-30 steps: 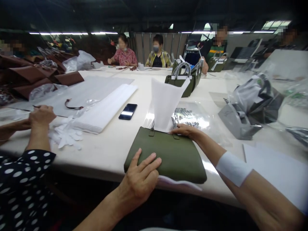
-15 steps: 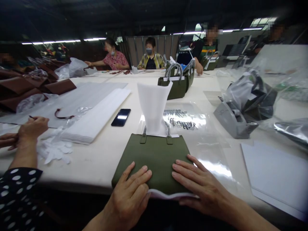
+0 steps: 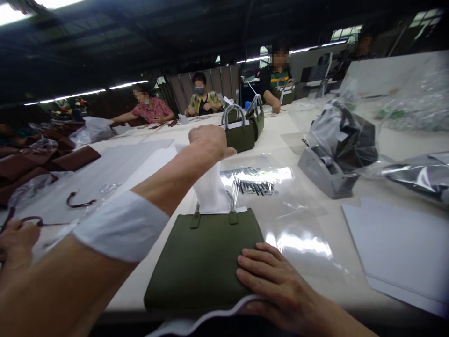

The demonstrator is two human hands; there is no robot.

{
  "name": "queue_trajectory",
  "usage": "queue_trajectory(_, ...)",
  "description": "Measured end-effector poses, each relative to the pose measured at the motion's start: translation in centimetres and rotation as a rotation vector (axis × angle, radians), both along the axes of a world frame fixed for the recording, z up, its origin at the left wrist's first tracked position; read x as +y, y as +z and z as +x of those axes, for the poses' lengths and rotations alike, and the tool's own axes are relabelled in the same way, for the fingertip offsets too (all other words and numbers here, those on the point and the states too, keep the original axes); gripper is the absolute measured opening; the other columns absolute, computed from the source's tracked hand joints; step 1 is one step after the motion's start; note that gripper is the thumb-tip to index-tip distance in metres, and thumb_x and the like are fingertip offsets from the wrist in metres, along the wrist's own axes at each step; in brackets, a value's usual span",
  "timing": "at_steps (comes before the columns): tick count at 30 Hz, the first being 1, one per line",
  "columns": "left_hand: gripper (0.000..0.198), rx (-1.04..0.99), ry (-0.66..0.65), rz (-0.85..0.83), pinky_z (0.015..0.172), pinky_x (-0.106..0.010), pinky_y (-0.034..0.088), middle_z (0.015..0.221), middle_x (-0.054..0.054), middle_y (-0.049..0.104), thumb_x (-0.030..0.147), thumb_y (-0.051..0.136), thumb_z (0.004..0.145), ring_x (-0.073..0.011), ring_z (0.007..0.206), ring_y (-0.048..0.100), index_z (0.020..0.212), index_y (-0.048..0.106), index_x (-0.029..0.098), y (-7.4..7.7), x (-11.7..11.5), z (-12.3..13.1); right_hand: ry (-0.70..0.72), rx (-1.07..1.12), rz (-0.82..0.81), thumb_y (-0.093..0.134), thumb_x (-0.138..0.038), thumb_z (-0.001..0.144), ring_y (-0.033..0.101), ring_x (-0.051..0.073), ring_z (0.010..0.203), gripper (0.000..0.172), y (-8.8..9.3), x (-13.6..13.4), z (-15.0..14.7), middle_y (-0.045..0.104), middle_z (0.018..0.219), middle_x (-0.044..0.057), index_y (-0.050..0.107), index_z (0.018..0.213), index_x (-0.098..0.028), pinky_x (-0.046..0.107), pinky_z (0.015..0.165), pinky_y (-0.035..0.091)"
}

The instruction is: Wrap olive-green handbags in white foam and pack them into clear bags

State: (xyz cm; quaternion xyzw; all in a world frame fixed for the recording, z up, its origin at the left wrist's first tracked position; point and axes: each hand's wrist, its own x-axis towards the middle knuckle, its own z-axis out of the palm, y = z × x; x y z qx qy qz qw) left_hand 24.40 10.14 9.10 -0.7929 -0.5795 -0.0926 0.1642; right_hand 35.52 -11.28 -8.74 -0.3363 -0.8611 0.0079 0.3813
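Note:
An olive green handbag (image 3: 206, 257) lies flat near the table's front edge, handles pointing away from me. A white sheet (image 3: 210, 192) stands up out of its mouth. My left hand (image 3: 210, 140) reaches across over the bag and is closed on the top of that sheet. My left forearm wears a white sleeve band (image 3: 121, 224). My right hand (image 3: 277, 281) lies flat and open on the bag's near right corner, fingers pointing left. A white edge (image 3: 196, 320) shows under the bag's near side.
A clear printed plastic bag (image 3: 280, 206) lies right of the handbag, beside a grey tape dispenser (image 3: 322, 171) and white sheets (image 3: 396, 248). Two upright green bags (image 3: 240, 133) stand farther back. A co-worker's hand (image 3: 17, 243) is at the left; brown bags (image 3: 73, 159) lie beyond. Several people sit at the far end.
My left hand has lifted off the bag's near edge and gone forward to grip the top of the white sheet. My right hand stays flat on the bag.

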Motion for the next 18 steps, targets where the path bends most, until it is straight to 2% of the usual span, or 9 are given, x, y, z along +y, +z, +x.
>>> queue_trajectory(1,0.042,0.025,0.025,-0.054,0.075,-0.050,0.045,0.080,-0.011,0.060,0.041,0.072,0.060,-0.0337,0.085,0.059,0.084,0.062,0.008,-0.1,0.8,0.6,-0.004,0.013,-0.004,0.061,-0.042,0.077,0.052,0.018,0.110,0.042,-0.1,0.1,0.0,0.062,0.111,0.004,0.054,0.112,-0.020,0.036,0.103,0.030)
queue_trajectory(2,0.032,0.034,-0.007,-0.077,0.069,-0.045,0.046,0.077,-0.011,0.060,0.036,0.071,0.063,-0.0318,0.080,0.060,0.078,0.062,0.009,-0.4,1.0,0.8,-0.007,0.020,-0.012,0.060,-0.041,0.078,0.052,0.017,0.110,0.041,-0.1,0.2,0.1,0.062,0.111,0.004,0.055,0.111,-0.020,0.035,0.103,0.030)
queue_trajectory(4,0.020,0.016,-0.181,-0.059,0.062,-0.035,0.045,0.069,-0.008,0.059,0.031,0.062,0.073,-0.0247,0.070,0.059,0.070,0.062,0.011,-0.9,-0.2,-0.1,-0.015,0.036,-0.021,0.058,-0.040,0.080,0.052,0.017,0.110,0.037,-0.3,0.3,0.2,0.062,0.111,0.004,0.056,0.110,-0.019,0.034,0.101,0.030)
queue_trajectory(7,0.023,-0.012,-0.496,-0.068,0.057,-0.025,0.042,0.067,-0.002,0.059,0.033,0.047,0.085,-0.0134,0.059,0.055,0.077,0.062,0.016,-1.8,-5.0,-3.0,-0.029,0.051,-0.033,0.055,-0.037,0.083,0.052,0.017,0.109,0.033,-0.3,0.4,0.1,0.062,0.111,0.004,0.056,0.110,-0.019,0.034,0.099,0.031)
queue_trajectory(9,0.021,-0.012,-0.729,-0.067,0.054,-0.022,0.040,0.075,-0.001,0.060,0.030,0.043,0.087,-0.0105,0.059,0.054,0.088,0.061,0.018,-2.8,-9.0,-5.0,-0.038,0.055,-0.056,0.054,-0.035,0.084,0.051,0.017,0.110,0.032,-0.4,0.4,-0.2,0.061,0.112,0.004,0.055,0.111,-0.019,0.035,0.098,0.031)
queue_trajectory(11,0.018,-0.003,-0.890,-0.014,0.051,-0.020,0.039,0.078,-0.001,0.061,0.022,0.042,0.087,-0.0094,0.059,0.055,0.094,0.058,0.017,-4.4,-12.5,-6.5,-0.041,0.059,-0.094,0.054,-0.034,0.084,0.050,0.018,0.109,0.031,-0.5,0.3,-0.5,0.061,0.112,0.005,0.054,0.111,-0.019,0.036,0.096,0.032)
queue_trajectory(15,0.016,0.005,-1.071,0.115,0.047,-0.022,0.038,0.079,-0.002,0.063,0.018,0.047,0.085,-0.0099,0.058,0.054,0.098,0.055,0.013,-8.0,-17.2,-8.2,-0.023,0.140,-0.092,0.054,-0.027,0.082,0.054,0.018,0.093,0.013,-0.9,0.0,-1.0,0.063,0.090,0.004,0.059,0.090,-0.018,0.037,0.090,0.037)
queue_trajectory(18,0.016,-0.030,-1.091,0.084,0.046,-0.024,0.036,0.078,-0.003,0.064,0.014,0.049,0.083,-0.0099,0.055,0.051,0.097,0.056,0.011,-10.3,-19.2,-8.9,-0.017,0.169,-0.087,0.053,-0.018,0.077,0.053,0.020,0.092,0.006,-1.1,0.0,-1.2,0.061,0.083,0.006,0.059,0.078,-0.016,0.039,0.089,0.037)
